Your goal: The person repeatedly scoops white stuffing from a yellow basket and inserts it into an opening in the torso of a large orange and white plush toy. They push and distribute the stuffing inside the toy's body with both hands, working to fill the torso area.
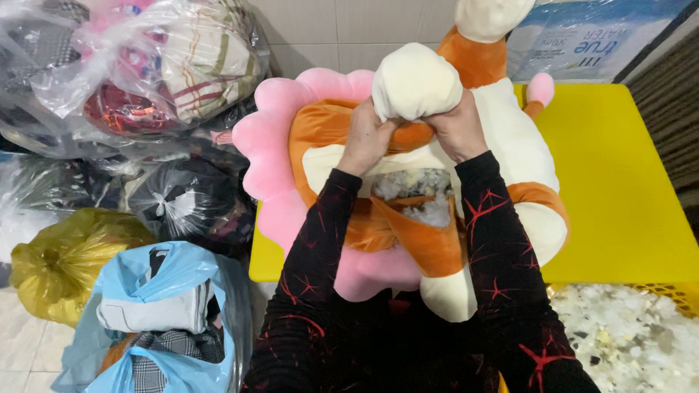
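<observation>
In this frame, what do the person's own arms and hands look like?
Both arms wear long black sleeves printed with thin red branching, star-like lines, ending at the wrists. The left hand and right hand are bare: no gloves, and no rings or watch that I can see.

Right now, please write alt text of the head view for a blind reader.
Both hands, left hand and right hand, grip a cream limb of a large orange plush toy with an open seam showing stuffing, on a yellow table. Bags of clothes stand left.
</observation>
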